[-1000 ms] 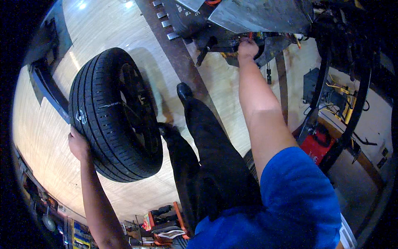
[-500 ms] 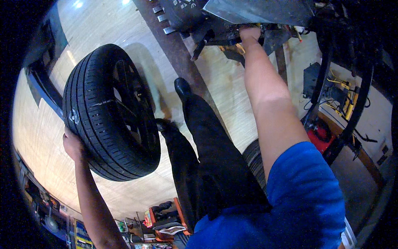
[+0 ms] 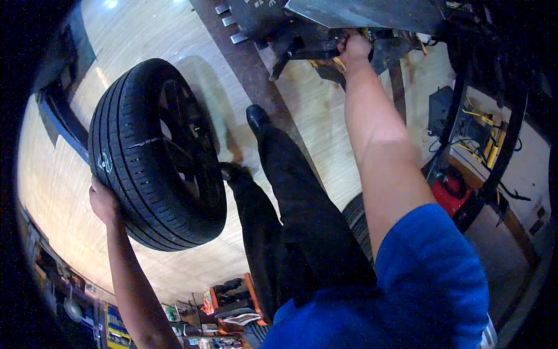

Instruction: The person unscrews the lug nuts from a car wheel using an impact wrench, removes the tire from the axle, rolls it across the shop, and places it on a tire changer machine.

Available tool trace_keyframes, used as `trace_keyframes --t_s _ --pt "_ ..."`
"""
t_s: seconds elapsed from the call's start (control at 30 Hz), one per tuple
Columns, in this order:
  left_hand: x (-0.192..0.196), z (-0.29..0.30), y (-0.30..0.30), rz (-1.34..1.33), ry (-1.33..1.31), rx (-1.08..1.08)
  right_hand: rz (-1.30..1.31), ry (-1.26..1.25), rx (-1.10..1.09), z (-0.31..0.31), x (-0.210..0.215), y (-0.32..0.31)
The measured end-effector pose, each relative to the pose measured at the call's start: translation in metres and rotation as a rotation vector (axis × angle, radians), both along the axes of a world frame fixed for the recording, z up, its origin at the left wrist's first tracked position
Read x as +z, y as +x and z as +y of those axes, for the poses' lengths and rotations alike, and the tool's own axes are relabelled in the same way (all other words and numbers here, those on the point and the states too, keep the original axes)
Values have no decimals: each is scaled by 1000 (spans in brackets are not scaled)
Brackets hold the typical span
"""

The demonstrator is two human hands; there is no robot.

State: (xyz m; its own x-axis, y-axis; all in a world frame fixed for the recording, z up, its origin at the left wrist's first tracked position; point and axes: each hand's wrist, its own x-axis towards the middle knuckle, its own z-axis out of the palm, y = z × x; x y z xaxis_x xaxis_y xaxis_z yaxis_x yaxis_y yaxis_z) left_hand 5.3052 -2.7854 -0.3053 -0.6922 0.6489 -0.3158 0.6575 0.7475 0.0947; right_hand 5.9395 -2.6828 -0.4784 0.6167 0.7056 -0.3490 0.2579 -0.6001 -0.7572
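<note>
Left hand (image 3: 104, 200) was pressed flat against the tread of the black car tyre (image 3: 157, 154), holding it upright off the wooden floor (image 3: 58, 192), left of the legs. Right hand (image 3: 353, 49) was stretched up, fingers curled around a dark metal part (image 3: 308, 46) under the raised machine (image 3: 372, 11).

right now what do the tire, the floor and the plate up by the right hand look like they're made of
Tire: black rubber, matte, with grooved tread; the left hand rests on it.
Floor: pale wood-look planks, glossy, showing light glare; whether real wood or laminate is unclear.
Plate above the right hand: grey sheet metal, dull sheen, probably steel.
</note>
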Motion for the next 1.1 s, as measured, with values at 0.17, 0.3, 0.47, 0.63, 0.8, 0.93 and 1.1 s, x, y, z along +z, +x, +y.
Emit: trace_keyframes --t_s 0.17,0.3,0.47,0.63,0.8,0.93,1.1 --pt "-2 1 -2 -25 17 21 1064 401 -530 2 13 4" --pt "-1 -2 -7 -54 9 34 776 301 -385 20 20 -8" --pt "-3 1 -6 -44 18 1 -635 -95 388 38 -7 17" --pt "-4 -1 -11 -69 19 3 -863 -287 586 57 0 17" --pt "-8 -3 -10 -51 40 -3 -935 -339 642 57 3 11" --pt "-8 -2 -14 -67 31 -24 -943 -354 653 57 7 3" --pt "0 0 -5 -57 42 -10 -663 -238 494 50 2 11"
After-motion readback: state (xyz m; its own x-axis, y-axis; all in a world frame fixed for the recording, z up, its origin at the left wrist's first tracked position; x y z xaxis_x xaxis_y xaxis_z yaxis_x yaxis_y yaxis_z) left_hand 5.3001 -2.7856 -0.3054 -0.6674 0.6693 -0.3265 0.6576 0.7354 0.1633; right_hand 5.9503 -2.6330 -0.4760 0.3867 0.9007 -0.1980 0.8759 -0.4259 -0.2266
